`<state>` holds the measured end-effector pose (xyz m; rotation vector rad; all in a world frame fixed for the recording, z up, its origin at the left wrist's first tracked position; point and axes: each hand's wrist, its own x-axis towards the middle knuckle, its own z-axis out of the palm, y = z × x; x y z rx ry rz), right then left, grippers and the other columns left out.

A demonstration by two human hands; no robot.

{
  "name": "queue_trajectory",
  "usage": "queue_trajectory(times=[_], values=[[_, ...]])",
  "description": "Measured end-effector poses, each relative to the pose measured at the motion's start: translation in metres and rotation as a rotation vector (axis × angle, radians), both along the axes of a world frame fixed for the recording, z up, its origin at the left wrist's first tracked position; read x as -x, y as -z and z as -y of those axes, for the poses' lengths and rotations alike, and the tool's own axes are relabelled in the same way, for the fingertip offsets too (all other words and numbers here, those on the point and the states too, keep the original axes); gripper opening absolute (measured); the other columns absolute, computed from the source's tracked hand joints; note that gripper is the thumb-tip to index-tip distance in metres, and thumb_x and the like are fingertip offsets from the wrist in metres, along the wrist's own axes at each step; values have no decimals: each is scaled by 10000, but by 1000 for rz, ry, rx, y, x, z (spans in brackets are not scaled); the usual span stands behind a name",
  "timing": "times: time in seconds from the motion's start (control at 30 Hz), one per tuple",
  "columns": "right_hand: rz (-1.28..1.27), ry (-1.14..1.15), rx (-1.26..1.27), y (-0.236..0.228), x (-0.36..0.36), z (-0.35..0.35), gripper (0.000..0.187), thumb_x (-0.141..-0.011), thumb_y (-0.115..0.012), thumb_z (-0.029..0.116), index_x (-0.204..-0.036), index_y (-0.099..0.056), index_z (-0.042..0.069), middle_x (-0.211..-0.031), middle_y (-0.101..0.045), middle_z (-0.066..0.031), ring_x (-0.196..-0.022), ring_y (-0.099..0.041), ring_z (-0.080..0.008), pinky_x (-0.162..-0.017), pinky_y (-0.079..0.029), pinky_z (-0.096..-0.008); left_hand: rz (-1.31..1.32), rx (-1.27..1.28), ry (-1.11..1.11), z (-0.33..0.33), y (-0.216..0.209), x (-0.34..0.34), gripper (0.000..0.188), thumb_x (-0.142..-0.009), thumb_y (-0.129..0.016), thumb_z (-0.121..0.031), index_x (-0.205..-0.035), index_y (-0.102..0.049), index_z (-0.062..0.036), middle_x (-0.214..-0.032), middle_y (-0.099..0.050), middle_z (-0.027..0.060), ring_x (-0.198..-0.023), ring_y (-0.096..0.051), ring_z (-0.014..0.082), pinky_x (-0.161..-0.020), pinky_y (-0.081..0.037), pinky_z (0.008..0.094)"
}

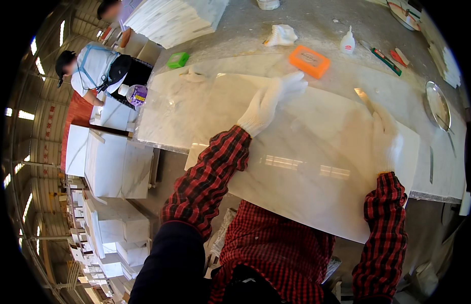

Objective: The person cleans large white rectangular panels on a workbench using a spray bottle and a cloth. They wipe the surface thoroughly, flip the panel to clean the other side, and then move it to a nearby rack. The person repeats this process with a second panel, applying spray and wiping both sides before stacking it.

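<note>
A polished white marble tile (296,147) with faint grey veins lies in front of me, its near edge jutting past the worktable. My left hand (273,99), in a white knit glove, rests near the tile's far edge, fingers stretched to the right and holding nothing. Over the tile's right part is my right hand (386,137), also gloved, its fingers pointing away from me. From its fingertips sticks out a thin flat blade (361,94) that catches the light; its handle is hidden by the glove. Just beyond my left fingers sits an orange box (309,62).
Farther back are a green box (178,60), a crumpled white cloth (281,35), a white squeeze bottle (347,41) and a green cutter knife (387,62). A metal dish (438,105) stands at right. Stacked tiles (174,20) rise at far left, near a co-worker (101,68).
</note>
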<state>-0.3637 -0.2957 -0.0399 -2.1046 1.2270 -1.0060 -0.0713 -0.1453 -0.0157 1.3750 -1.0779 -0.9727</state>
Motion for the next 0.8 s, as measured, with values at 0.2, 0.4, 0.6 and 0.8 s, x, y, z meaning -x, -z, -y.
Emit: queue_trajectory(times=[0.2,0.4,0.6,0.8], values=[[-27,-2,-49,-8,0,-6,296,-1005,-556,209,-1226,-696,72,-1172,-712,-165,-1072,-675,-318,-930,-508,-368,-181,149,-151,7,-14,-7,815,-1073,-184,-601,-1528,-345,56,-1517,-476,207,-1392,-475,319,-1214,-290,443],[-37,-1,-13,-6,-1,-5,305,-1010,-549,221,-1241,-694,85,-1166,-714,-162,-1083,-678,-311,-935,-510,-380,-164,46,34,7,-11,6,843,-1056,-171,-638,-1538,-339,33,-1517,-474,212,-1393,-471,329,-1209,-297,450],[-26,-10,-8,-10,-2,-8,285,-1001,-563,203,-1225,-704,98,-1196,-704,-160,-1099,-676,-322,-933,-523,-382,-139,60,-75,7,-18,-10,849,-1050,-174,-653,-1534,-360,19,-1492,-501,211,-1362,-504,334,-1199,-308,458],[-22,1,-20,-10,-3,-8,308,-1013,-550,228,-1244,-696,83,-1179,-714,-155,-1093,-677,-298,-952,-505,-379,-64,-44,106,-5,-13,-5,831,-1056,-201,-638,-1515,-386,30,-1448,-544,212,-1297,-562,330,-1189,-324,458]])
